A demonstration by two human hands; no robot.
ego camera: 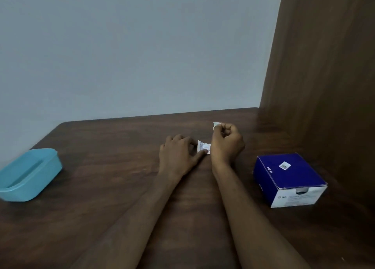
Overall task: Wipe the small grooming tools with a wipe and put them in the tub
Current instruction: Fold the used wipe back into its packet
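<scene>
A light blue plastic tub [30, 174] with rounded corners and smooth, slightly glossy walls is sitting at the far left of the dark wood-grain desk [113, 187], well apart from the hands. It is lying open side up, and its inside is showing only a shaded hollow.

To the right of the tub, near the middle of the desk, the left hand [178, 157] is resting palm down. Its fingers [183, 140] are lying loosely spread, and its thumb is pressing the corner of a small, flat, white sachet [203, 146] with fine print on it, too blurred to read. The sachet is lying crinkled on the desk between the two hands.

Just right of the sachet, the right hand [227, 142] is hovering with its fingers curled into a loose fist, pinching a small pale scrap [215, 124] at its top; whether that scrap is the wipe or a torn strip of packet cannot be told.

Farther right still, a square cardboard box [288, 178] is standing on the desk, deep blue on top with a small white label and white on its front face. Beside it a brown wooden panel [324, 66] is rising upright.
</scene>
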